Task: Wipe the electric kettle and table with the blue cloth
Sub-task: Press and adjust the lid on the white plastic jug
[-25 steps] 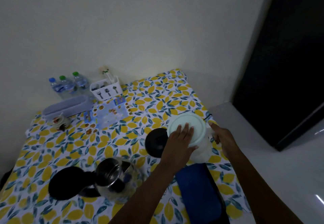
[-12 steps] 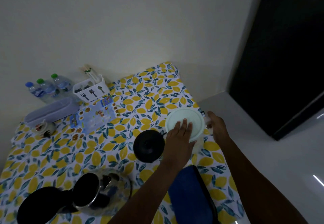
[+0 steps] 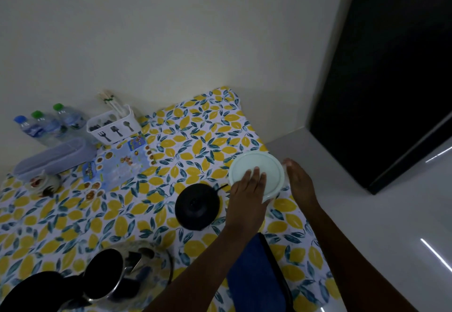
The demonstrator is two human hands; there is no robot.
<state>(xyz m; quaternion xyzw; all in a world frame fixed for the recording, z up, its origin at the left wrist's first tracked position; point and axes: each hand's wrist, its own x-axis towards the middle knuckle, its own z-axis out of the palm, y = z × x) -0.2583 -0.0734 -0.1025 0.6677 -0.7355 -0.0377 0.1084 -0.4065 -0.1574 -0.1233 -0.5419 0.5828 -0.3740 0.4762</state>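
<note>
The electric kettle (image 3: 115,272), glass and steel with its black lid flipped open, stands at the table's near left. Its round black base (image 3: 197,205) sits mid-table with a cord running right. A white lidded container (image 3: 261,167) stands near the right edge of the lemon-patterned table (image 3: 195,126). My left hand (image 3: 247,194) lies palm-down on the container's lid, fingers together. My right hand (image 3: 299,182) presses the container's right side, its fingertips hidden behind it. The blue cloth (image 3: 254,275) lies folded at the near edge under my left forearm, held by neither hand.
Along the back wall stand three water bottles (image 3: 46,123), a white cutlery holder (image 3: 113,126) and a long lilac box (image 3: 53,157). A printed booklet (image 3: 117,162) and a small ornament (image 3: 44,183) lie nearby. The white floor and a dark doorway (image 3: 391,67) are to the right.
The view has swung right and up, so the kettle sits lower left in frame. Both hands stay on the white container, next to the black base.
</note>
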